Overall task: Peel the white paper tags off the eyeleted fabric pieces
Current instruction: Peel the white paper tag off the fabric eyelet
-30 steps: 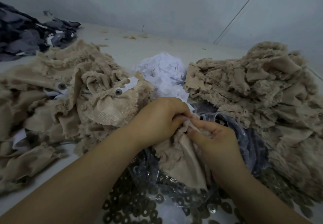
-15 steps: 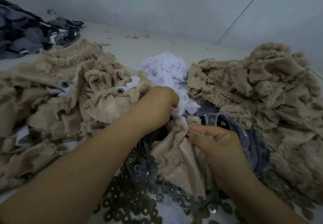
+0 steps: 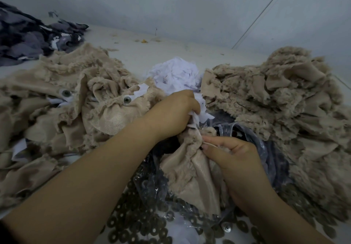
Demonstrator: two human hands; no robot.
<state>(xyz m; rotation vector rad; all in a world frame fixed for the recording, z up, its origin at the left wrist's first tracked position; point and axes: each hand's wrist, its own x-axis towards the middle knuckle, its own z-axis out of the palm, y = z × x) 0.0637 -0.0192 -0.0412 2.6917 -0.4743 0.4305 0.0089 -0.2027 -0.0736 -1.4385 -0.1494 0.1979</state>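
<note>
Head view, clock directions taken from frame centre.

Left hand (image 3: 171,113): just above centre, fingers curled and pinching a white paper tag (image 3: 202,113) at the edge of the white paper scrap pile (image 3: 176,74) at 12 o'clock.

Right hand (image 3: 230,155): at 4 o'clock, fingers (image 3: 209,140) curled, gripping the top edge of a beige fabric piece (image 3: 191,173) just below centre. Tag raised above the gathered top of this piece; contact between tag and fabric cannot be told.

Left beige fabric heap (image 3: 57,110): at 9 o'clock, with two metal eyelets (image 3: 127,99) showing, white tags still attached beside each.

Right beige fabric heap (image 3: 281,106): at 3 o'clock, fleecy side up.

Clear plastic bag (image 3: 252,135): under the held piece, opening toward 2 o'clock, dark contents inside.

Loose dark washers (image 3: 136,230): spread over the bench (image 3: 152,53) at 6 o'clock, beneath both forearms.

Grey fabric heap (image 3: 28,36): at 10 o'clock, well apart from the beige heaps' working area.
</note>
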